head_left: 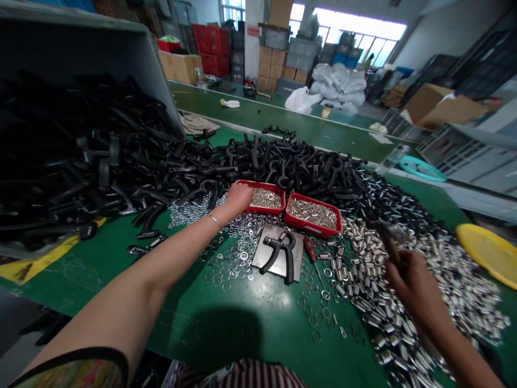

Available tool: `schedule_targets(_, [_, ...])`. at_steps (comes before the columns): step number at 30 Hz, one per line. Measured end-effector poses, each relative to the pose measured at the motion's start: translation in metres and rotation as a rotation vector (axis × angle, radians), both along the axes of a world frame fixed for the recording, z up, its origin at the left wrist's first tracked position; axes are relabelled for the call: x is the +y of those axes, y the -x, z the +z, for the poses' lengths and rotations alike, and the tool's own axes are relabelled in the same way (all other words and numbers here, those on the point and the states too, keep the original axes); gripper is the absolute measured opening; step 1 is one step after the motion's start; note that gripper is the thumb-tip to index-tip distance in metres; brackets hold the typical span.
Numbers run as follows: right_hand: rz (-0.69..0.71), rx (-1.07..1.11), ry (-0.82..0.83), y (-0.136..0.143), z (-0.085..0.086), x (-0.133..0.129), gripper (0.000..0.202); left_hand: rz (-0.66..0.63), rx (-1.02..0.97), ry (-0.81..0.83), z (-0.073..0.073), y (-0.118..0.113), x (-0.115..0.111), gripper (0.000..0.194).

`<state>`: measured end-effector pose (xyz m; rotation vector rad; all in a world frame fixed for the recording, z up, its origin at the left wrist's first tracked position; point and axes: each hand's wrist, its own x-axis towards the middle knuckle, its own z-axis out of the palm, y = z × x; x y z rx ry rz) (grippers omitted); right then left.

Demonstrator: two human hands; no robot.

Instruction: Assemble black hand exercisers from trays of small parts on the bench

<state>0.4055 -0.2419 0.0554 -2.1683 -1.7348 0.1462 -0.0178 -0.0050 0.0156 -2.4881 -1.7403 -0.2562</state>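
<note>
My left hand point(239, 197) is at the left end of a red tray point(283, 200) of small metal parts, its fingers curled; what they hold, if anything, is hidden. In my right hand point(414, 277), blurred by motion, is a hammer point(390, 243) with a wooden handle, above a heap of silvery metal cylinders point(363, 258). Between the hands, a black-handled hand gripper point(288, 258) lies on a square metal plate point(266, 256). Beside the plate is a red-handled screwdriver point(310, 249). A second red tray point(313, 231) holds small metal pins.
A pile of black handles point(299, 161) spans the back, spilling from a large grey bin point(157, 70) at left. Loose rings point(226, 269) are scattered on the green table point(315, 361). A yellow lid point(484, 250) and a turquoise lid point(422, 168) lie right.
</note>
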Motion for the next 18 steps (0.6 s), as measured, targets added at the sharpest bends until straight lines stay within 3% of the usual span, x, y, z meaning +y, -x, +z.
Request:
schedule_targets(2, [0.116, 0.198, 0.175, 0.036, 0.013, -0.004, 0.034, 0.013, -0.004, 0.008, -0.004, 0.001, 0.003, 0.025])
schedule_targets(4, [0.300, 0.289, 0.284, 0.071, 0.015, -0.004, 0.034, 0.034, -0.011, 0.003, -0.007, 0.001, 0.001, 0.026])
schedule_targets(6, [0.414, 0.315, 0.298, 0.100, 0.010, 0.000, 0.035, 0.052, -0.022, -0.009, -0.010, 0.002, -0.003, 0.027])
schedule_targets(8, [0.430, 0.309, 0.249, 0.121, 0.003, 0.008, 0.035, 0.044, -0.039, -0.033, -0.012, 0.003, -0.007, 0.027])
schedule_targets(10, [0.428, 0.253, 0.238, 0.134, -0.003, 0.017, 0.033, 0.010, -0.051, -0.061, -0.014, 0.004, -0.008, 0.026])
schedule_targets(14, [0.538, 0.211, 0.386, 0.142, -0.002, 0.031, 0.033, -0.028, -0.061, -0.091, -0.016, 0.003, -0.009, 0.026])
schedule_targets(18, [0.459, 0.322, 0.232, 0.142, 0.002, 0.033, 0.034, 0.022, -0.142, -0.099, -0.019, 0.003, -0.009, 0.022])
